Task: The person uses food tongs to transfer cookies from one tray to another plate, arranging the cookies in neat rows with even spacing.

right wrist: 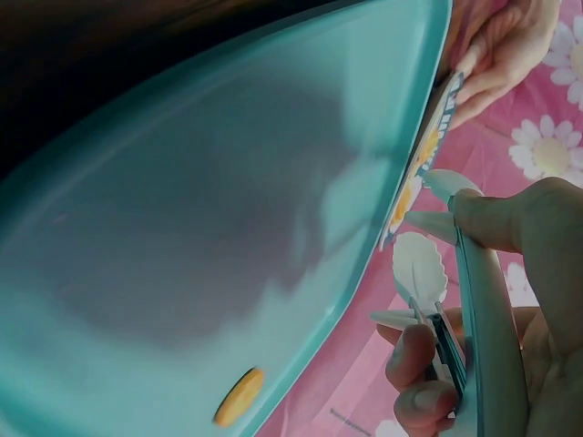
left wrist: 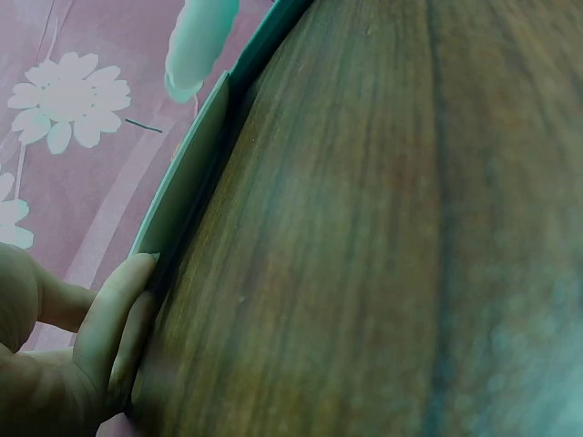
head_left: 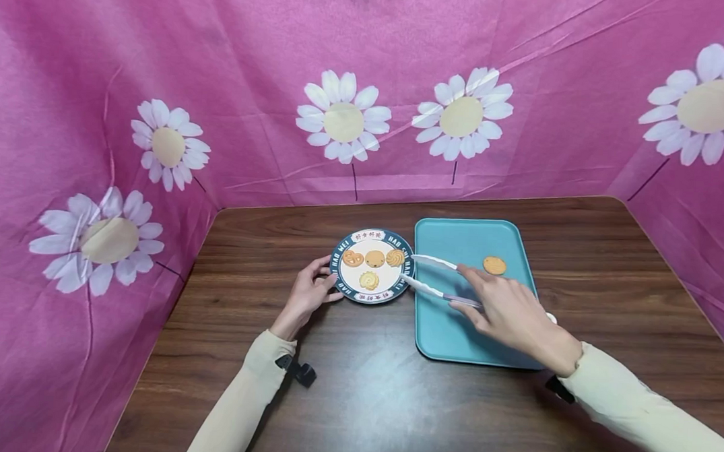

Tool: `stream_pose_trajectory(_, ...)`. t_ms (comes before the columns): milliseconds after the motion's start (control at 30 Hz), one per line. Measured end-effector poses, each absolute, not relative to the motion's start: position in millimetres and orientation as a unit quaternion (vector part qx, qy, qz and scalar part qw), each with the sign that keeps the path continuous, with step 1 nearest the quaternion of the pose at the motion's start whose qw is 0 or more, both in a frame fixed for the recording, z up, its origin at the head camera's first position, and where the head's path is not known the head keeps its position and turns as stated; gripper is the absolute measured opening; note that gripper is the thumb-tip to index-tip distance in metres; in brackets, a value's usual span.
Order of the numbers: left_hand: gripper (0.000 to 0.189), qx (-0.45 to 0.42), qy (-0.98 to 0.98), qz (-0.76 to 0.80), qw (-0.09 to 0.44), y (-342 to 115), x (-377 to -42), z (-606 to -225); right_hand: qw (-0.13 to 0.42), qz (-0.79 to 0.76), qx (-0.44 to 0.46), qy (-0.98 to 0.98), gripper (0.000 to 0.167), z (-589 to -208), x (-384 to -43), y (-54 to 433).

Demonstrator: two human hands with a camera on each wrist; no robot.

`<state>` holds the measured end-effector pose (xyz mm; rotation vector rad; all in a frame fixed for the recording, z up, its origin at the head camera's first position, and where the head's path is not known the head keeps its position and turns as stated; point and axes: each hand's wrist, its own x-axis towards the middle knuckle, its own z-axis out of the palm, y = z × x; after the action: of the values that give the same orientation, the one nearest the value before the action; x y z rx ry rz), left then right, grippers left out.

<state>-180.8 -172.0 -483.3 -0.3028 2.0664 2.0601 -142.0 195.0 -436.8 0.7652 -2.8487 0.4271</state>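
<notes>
My left hand [head_left: 312, 291] grips the left rim of a round plate [head_left: 342, 287] with a white middle and a dark teal lettered border. Several cookies lie on it: a pretzel-shaped cookie [head_left: 353, 259], a round cookie [head_left: 375, 259], a swirl cookie [head_left: 395, 258] and a pale flower-shaped cookie [head_left: 369, 280]. My right hand [head_left: 512, 317] holds a pair of tongs [head_left: 427, 289] with fingers and thumb on its arms. The tongs' arms stand spread, tips over the plate's right border near the swirl cookie, with nothing seen between them. In the right wrist view, one tip [right wrist: 421, 273] looks wide and scalloped.
A blue-green rectangular tray [head_left: 448, 337] lies on the wooden table [head_left: 223, 355], right of the plate and below my right hand. One round cookie [head_left: 494, 265] rests near the tray's far right. Pink cloth [head_left: 253, 80] with daisies hangs around the table's back and sides.
</notes>
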Motion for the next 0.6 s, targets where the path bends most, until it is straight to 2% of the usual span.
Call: stream_pose_trajectory(600,0.057,-0.111,0.705,0.693,0.104,-170.6,-181.3,-485.4,0.091,0.135,0.204,-0.965,0.066,-442.9,-128.4,234.1)
